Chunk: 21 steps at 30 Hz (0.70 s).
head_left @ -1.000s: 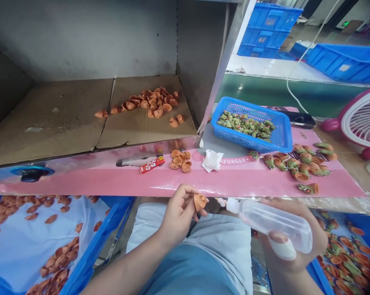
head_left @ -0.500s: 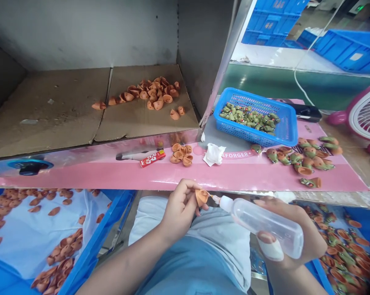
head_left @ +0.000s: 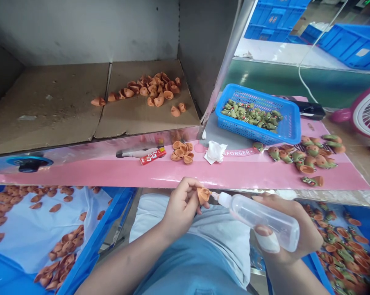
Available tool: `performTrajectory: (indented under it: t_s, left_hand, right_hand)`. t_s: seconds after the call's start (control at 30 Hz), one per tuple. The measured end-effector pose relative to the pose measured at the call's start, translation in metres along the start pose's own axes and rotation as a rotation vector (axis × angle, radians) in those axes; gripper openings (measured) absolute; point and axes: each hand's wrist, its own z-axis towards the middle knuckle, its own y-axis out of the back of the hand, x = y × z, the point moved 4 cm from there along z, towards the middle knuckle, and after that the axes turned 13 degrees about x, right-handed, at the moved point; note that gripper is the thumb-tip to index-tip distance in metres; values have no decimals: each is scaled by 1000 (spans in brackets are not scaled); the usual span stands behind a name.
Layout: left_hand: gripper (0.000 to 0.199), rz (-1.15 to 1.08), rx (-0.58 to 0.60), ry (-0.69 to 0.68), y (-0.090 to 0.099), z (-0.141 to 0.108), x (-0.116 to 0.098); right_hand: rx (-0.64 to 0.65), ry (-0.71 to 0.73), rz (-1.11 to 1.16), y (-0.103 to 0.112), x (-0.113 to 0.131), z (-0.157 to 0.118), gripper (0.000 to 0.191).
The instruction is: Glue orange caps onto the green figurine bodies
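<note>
Between the fingertips of my left hand [head_left: 183,203] is a small orange cup-shaped piece [head_left: 203,195], its hollow side turned to the right. My right hand [head_left: 291,229] is wrapped round a clear squeeze bottle [head_left: 264,219] with a white cap, tilted so its thin nozzle meets the rim of the piece. White tape covers the right thumb. Just beyond my hands, several similar orange pieces [head_left: 182,151] sit on the pink mat, beside a folded white tissue [head_left: 215,152].
Orange pieces are heaped on cardboard [head_left: 135,119] inside a metal booth. A blue basket [head_left: 258,134] holds green figures; green-and-orange pieces [head_left: 310,157] lie nearby. Blue crates stand at left [head_left: 89,262] and right [head_left: 314,266]. A red packet [head_left: 153,155] and a pink fan [head_left: 367,114] are also there.
The bottle has moved slightly left, its nozzle now closer to the orange piece. My left hand still holds the piece, and the view has shifted a little.
</note>
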Motion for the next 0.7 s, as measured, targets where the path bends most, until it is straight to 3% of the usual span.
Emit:
performTrajectory:
  t_s: [0.1, 0.7]
  left_hand:
    - [7, -7, 2, -11, 0, 0, 0]
    - [9, -39, -6, 8, 0, 3, 1]
  right_hand:
    - [-52, 52, 54, -1, 6, 5, 37]
    - [-75, -34, 59, -5, 3, 4, 33]
